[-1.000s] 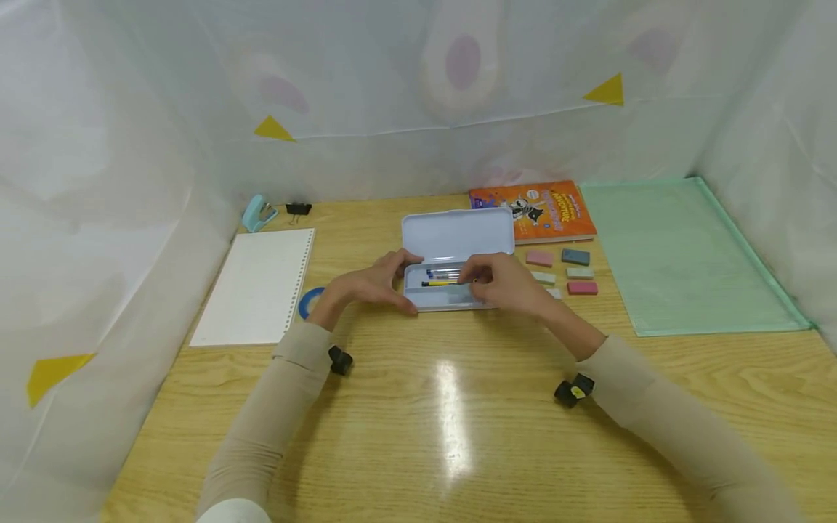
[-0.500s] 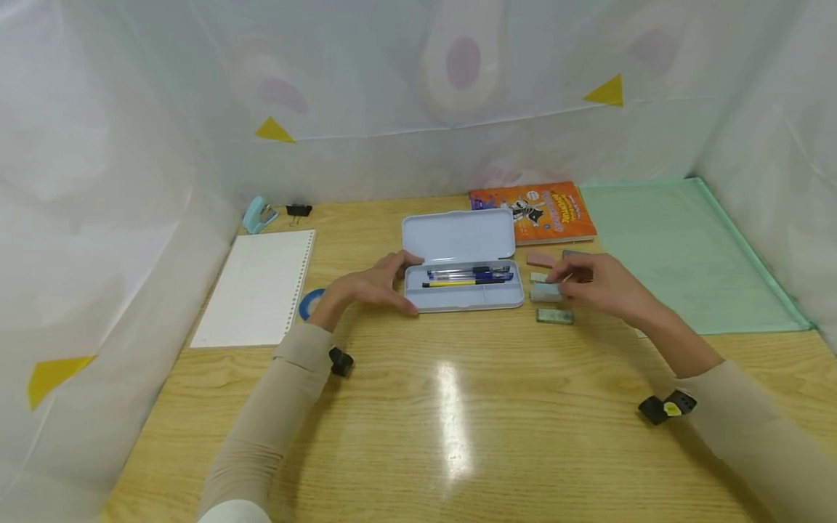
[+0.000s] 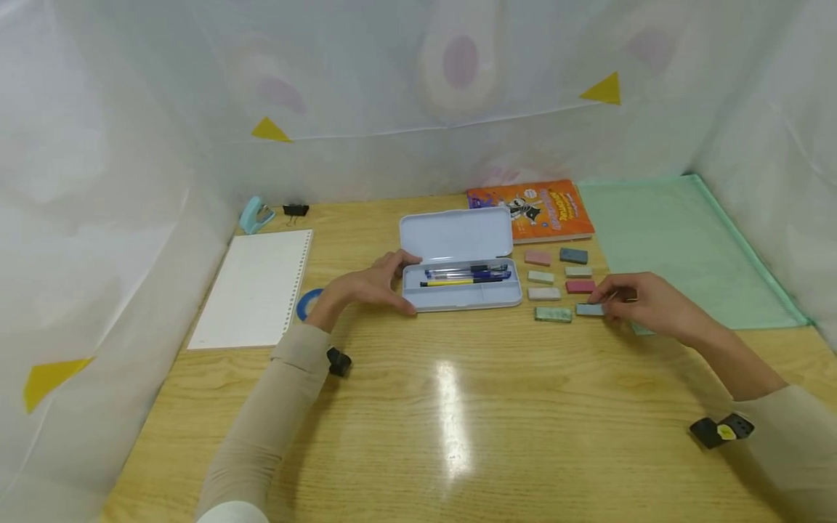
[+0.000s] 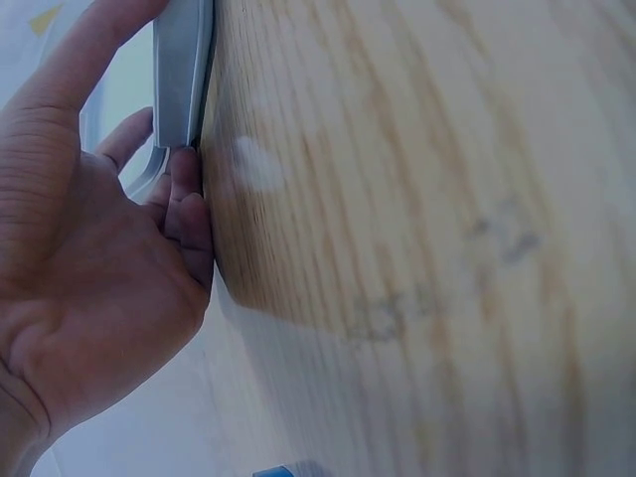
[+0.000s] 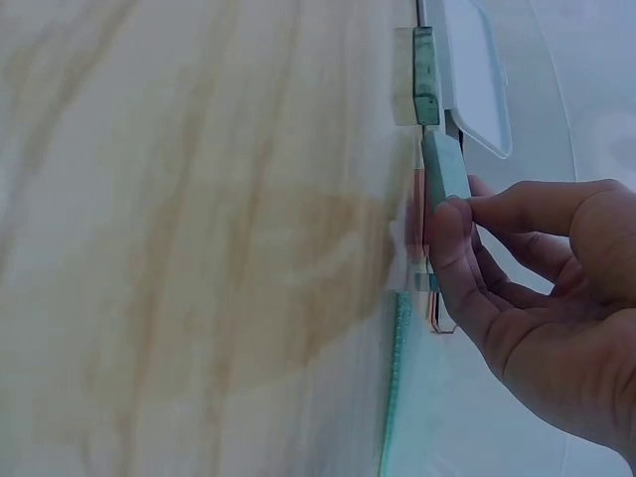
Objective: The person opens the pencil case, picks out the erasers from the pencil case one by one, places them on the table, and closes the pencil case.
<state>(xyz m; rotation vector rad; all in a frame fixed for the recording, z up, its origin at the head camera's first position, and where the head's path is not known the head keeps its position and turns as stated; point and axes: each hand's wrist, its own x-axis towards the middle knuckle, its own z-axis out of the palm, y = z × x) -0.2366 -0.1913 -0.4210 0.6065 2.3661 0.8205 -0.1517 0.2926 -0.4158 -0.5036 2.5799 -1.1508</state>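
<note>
An open pale blue pencil case (image 3: 451, 296) stands mid-table with several pens (image 3: 467, 274) in its long compartment. My left hand (image 3: 371, 285) holds the case's left end, thumb at the front corner and a finger at the back. My right hand (image 3: 660, 306) pinches a light blue eraser (image 3: 590, 310) between thumb and fingertips, low at the near end of a group of erasers. Beside it lies a green marbled eraser (image 3: 553, 314). In the right wrist view the pinched eraser (image 5: 445, 169) is tilted; whether it touches the table is unclear.
Several other erasers (image 3: 540, 277) lie in two columns right of the case. Behind are an orange book (image 3: 556, 211) and a green mesh pouch (image 3: 680, 254). Leftward lie a notebook (image 3: 251, 290), blue tape roll (image 3: 304, 305), stapler (image 3: 255, 216) and black binder clip (image 3: 296, 210).
My right hand has left the pencil case's inside and moved right. The light blue eraser has shifted right and nearer with it. My left hand has stayed on the case.
</note>
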